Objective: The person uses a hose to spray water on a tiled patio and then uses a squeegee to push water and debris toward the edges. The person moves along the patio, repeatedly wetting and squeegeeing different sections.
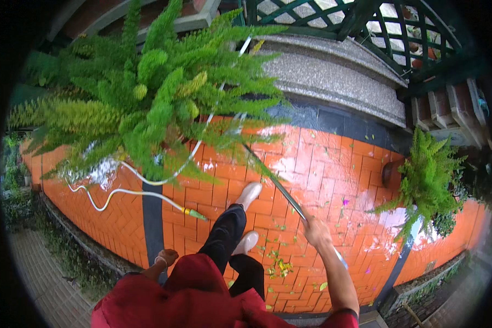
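My right hand (316, 230) grips a long metal pole (285, 190) that slants up and left over wet orange tiles. The pole's far end lies partly behind fern-like fronds, so its head cannot be made out clearly. My left hand (169, 257) hangs by my side, fingers curled, a white band at the wrist; whether it holds anything cannot be told. A pale garden hose (127, 191) with a green nozzle (197, 214) rests on the floor, left of my light-coloured shoes (251, 195).
A large feathery potted plant (147, 94) spreads at the upper left. Stone steps (336, 78) and a green lattice gate (307, 16) stand at the top. Another potted fern (428, 180) is at the right. Fallen leaves (283, 268) lie near my feet; low kerbs edge the tiles.
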Available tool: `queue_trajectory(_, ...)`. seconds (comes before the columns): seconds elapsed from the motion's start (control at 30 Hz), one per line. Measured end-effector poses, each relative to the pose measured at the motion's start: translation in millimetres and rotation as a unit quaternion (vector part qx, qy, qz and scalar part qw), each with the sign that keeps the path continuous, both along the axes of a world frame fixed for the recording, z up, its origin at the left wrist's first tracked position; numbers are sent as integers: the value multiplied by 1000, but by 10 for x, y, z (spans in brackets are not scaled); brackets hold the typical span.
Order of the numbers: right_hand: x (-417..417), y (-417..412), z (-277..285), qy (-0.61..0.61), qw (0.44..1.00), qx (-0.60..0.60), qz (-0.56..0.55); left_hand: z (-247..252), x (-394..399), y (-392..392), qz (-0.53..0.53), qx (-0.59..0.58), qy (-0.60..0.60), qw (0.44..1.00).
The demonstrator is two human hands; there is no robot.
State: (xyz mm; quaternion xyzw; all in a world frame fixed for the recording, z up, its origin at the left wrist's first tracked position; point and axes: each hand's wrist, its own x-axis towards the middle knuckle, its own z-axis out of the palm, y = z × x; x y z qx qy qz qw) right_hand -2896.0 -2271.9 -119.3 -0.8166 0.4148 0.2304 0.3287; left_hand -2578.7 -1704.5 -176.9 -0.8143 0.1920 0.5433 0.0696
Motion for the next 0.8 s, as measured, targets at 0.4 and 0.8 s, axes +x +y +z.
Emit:
queue_trajectory(0.4,-475,-695,-78,-17,987,45,-152,-119,568,-399,-330,35,5,943)
queue_trajectory(0.8,92,-996,-326,63,997,-9,-37,348,432,-1527,135,10,4,991)
